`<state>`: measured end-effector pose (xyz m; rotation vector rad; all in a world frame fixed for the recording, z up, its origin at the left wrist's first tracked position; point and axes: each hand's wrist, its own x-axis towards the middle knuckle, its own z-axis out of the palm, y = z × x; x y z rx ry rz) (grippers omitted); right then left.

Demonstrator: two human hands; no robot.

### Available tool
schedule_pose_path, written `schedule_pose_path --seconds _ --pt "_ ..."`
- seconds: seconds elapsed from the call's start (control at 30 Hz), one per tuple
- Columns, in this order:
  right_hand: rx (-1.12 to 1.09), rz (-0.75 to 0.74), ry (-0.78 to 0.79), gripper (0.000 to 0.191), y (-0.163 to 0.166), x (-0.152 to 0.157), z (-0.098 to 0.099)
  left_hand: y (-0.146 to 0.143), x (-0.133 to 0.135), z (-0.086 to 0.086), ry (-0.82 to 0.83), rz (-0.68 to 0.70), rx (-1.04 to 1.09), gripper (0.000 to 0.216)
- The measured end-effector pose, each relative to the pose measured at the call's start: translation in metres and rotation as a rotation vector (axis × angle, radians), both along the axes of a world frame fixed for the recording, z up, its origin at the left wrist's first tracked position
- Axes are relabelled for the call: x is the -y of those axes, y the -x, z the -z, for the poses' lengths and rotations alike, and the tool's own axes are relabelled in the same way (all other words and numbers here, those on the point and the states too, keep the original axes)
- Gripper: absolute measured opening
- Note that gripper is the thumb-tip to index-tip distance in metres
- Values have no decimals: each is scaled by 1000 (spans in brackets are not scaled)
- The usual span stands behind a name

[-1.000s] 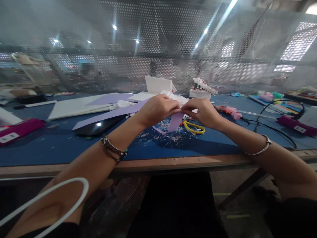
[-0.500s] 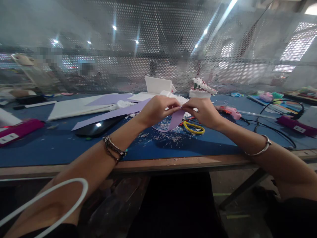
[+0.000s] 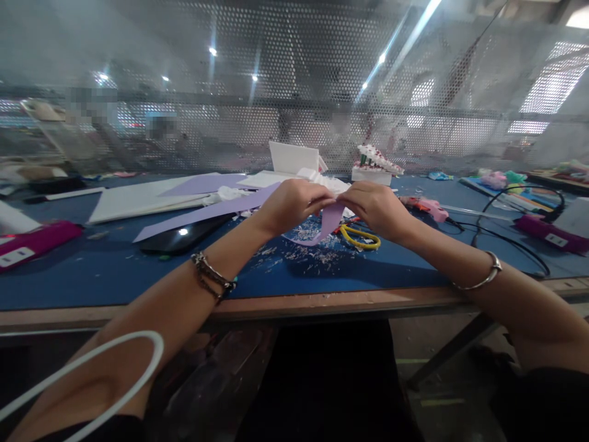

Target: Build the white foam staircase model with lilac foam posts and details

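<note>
Both hands were in view above the blue tabletop [image 3: 396, 273], fingertips meeting near the middle of the bench. The left hand [image 3: 291, 204] had thumb and fingers brought together in a pinch on the upper end of a purple strip [image 3: 329, 223]; the right hand [image 3: 380, 207] pinched the same end, its fingers bent over and closed, leaving little or no gap. Strip position: between the two hands, hanging from the fingertips, its lower part curling leftward over scattered white scraps [image 3: 317, 256]. Exact fingertip contact was too small to resolve.

Just right of the strip lay scissors with a yellow handle [image 3: 363, 247], partly below the right hand. To the left, a long purple piece [image 3: 202, 213] passed behind the left hand, across a dark flat object [image 3: 177, 242]; could not tell whether it joined the held strip. Farther left lay a white board [image 3: 131, 201] with another purple sheet [image 3: 202, 183] on it.

Behind the hands: an upright white panel [image 3: 294, 158] and, to its right, a white block with a red-and-white ornament [image 3: 378, 161]. Right of the right hand: a pink glue gun [image 3: 435, 209], with a black cable [image 3: 529, 251] beyond it
</note>
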<state>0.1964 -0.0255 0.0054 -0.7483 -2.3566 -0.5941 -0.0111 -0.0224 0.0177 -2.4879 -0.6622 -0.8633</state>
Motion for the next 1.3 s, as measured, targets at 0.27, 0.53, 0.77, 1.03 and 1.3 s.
schedule_pose_path --seconds 0.27,0.53,0.77,1.03,1.3 --pt "20 20 10 33 0 1 0 0 -1 2 -43 -62 -47 32" --pt "-17 -57 71 30 1 -2 -1 2 -4 1 -103 -46 -82 37" --pt "-171 -66 398 18 0 -1 -8 1 -7 4 -193 21 -159 40" --pt "-284 -164 699 18 -4 -2 -11 -2 -4 3 -210 22 -230 35" --pt "-312 -168 808 12 -3 -1 -9 -1 -5 3 -107 94 -197 23"
